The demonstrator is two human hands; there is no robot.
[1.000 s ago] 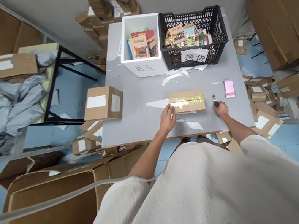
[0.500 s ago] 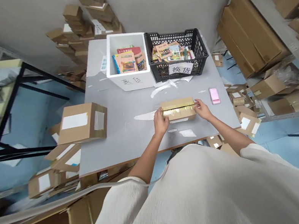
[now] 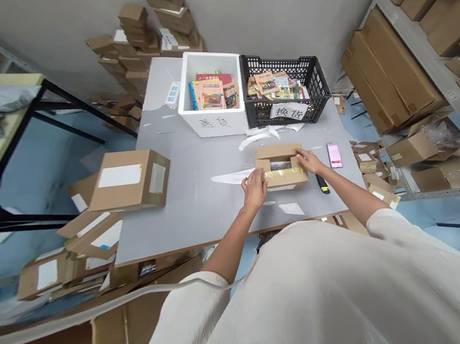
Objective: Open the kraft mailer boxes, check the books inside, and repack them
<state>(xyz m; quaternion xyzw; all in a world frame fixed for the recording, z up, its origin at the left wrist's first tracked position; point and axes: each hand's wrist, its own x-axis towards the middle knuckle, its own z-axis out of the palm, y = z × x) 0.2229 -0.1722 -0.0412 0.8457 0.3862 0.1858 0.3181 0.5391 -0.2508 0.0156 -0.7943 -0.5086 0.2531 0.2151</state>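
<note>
A small cardboard box (image 3: 287, 179) sits on the grey table in front of me, its top flaps partly parted and glossy tape along the near flap. My left hand (image 3: 255, 190) grips the left end of the box, fingers bent over the near flap's corner. At the opposite end, my right hand (image 3: 309, 161) has its fingers closed on the flap edge. Through the gap something pale shows inside, too little to name. A black and yellow utility knife (image 3: 323, 184) lies on the table just below my right hand.
Behind the box stand a white foam bin (image 3: 215, 124) and a black plastic crate (image 3: 320, 91), both holding books. A phone (image 3: 334, 155) lies to the right. A larger carton (image 3: 120, 191) sits on the left edge. Paper scraps (image 3: 291, 209) lie about; shelves (image 3: 428, 12) flank the right.
The box's top flaps, nearly closed before, have come apart and show a gap. The utility knife has come into sight beside my right hand. The view has shifted slightly.
</note>
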